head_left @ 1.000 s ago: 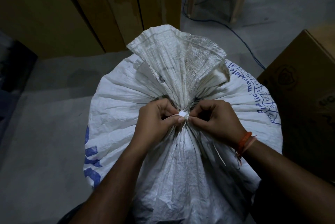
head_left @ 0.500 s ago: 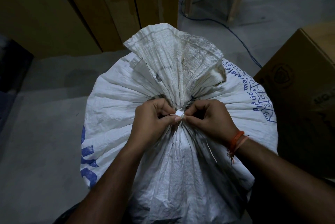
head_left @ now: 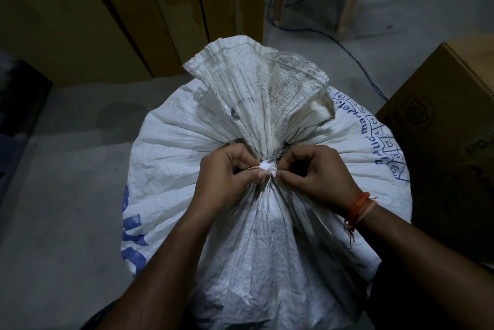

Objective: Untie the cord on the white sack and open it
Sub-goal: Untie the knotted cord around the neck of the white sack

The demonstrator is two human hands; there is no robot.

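Both hands are pinched shut on the knot of thin white cord (head_left: 266,168) that binds the neck of the large white woven plastic sack (head_left: 267,236). The left hand (head_left: 227,177) curls its fingers inward, thumb tip pressed against the near side of the knot, with a short strand of cord running from the knot under its fingers. The right hand (head_left: 312,172) meets it from the other side, thumb and forefinger closed together so that their tips touch the knot's right edge; an orange thread band (head_left: 359,205) sits on that wrist. The knot lies exactly between the two sets of fingertips, at the gathered throat of the sack, and the neck is still cinched tight. Above the knot the sack's loose crumpled mouth (head_left: 256,83) fans upward and away from the person. A loose tail of cord (head_left: 322,224) trails down the sack's front below the right hand. Blue printed lettering (head_left: 374,137) curves along the sack's right shoulder. The sack stands on a grey concrete floor (head_left: 66,196), with a brown cardboard box (head_left: 449,137) just to its right and tall brown cardboard panels (head_left: 120,17) beyond it. Compared with half a second ago, the fingers hold the same pinch on the knot and the cord looks no looser; only the view has shifted slightly.
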